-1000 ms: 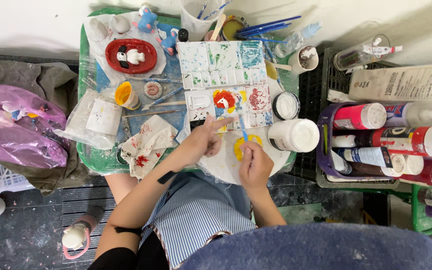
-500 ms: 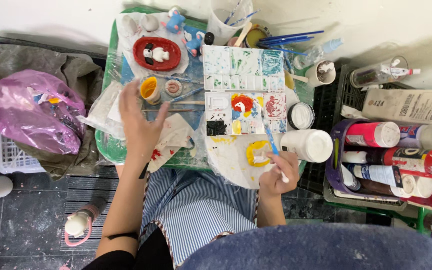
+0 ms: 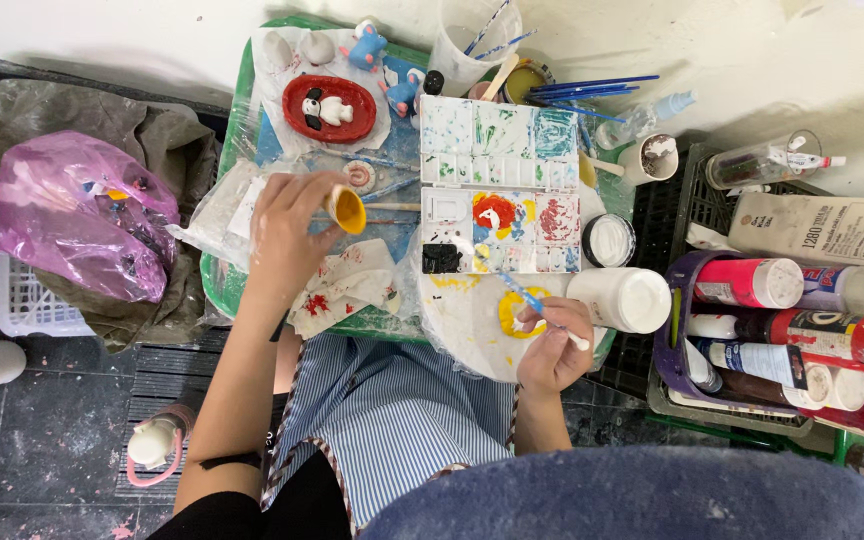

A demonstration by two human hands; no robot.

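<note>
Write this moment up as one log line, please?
left hand: holds small yellow pot | right hand: holds blue brush over yellow paint blob | paint palette: between hands

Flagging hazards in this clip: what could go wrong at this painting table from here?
The left hand holds a small tilted pot of yellow paint above the stained white cloth; it could spill. The right hand holds a thin blue brush beside a white jar near the table's edge, which a nudge might knock off.

A palette (image 3: 500, 185) lies on the tray (image 3: 242, 120), with a jar (image 3: 620, 298) to its right and a plate (image 3: 467, 320) before it. Paint tubes (image 3: 752, 283) stand in a basket (image 3: 664, 350) farther right.
</note>
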